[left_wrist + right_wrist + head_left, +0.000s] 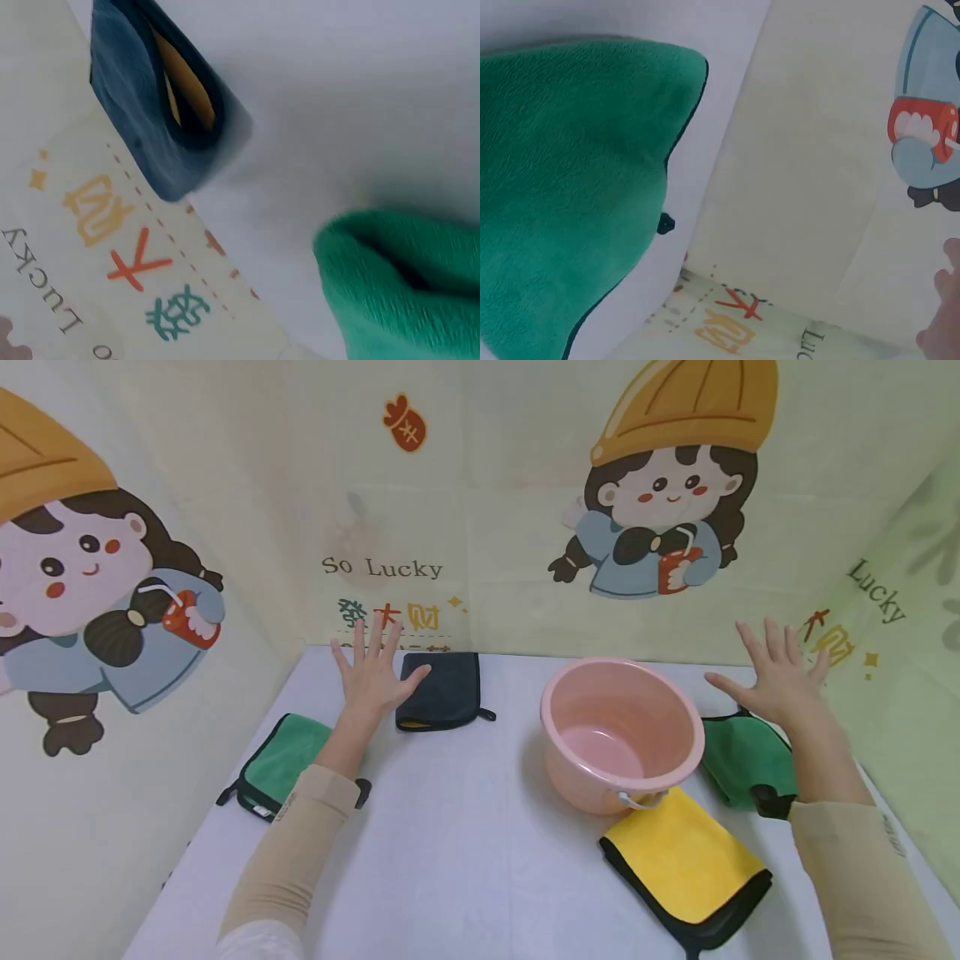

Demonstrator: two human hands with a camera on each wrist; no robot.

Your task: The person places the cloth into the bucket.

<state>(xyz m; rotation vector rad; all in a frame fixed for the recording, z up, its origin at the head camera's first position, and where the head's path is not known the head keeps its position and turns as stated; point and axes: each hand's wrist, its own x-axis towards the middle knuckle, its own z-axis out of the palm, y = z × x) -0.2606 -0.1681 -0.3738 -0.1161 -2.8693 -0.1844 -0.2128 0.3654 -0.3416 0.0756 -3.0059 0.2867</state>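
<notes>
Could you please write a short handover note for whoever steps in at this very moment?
Left hand: open, raised above the dark cloth, holding nothing.
Right hand: open, raised above the green cloth right of the pink basin, holding nothing.
Another green cloth lies at left; the yellow cloth lies in front of the basin.
Done: nothing gripped; the basin holds no cloth.
Left: all four cloths lie on the table.

Both arms wear close-fitting beige sleeves that end at the wrists, leaving the left hand (372, 672) and right hand (776, 681) bare; near each cuff runs a small line of dark lettering, unreadable
</notes>
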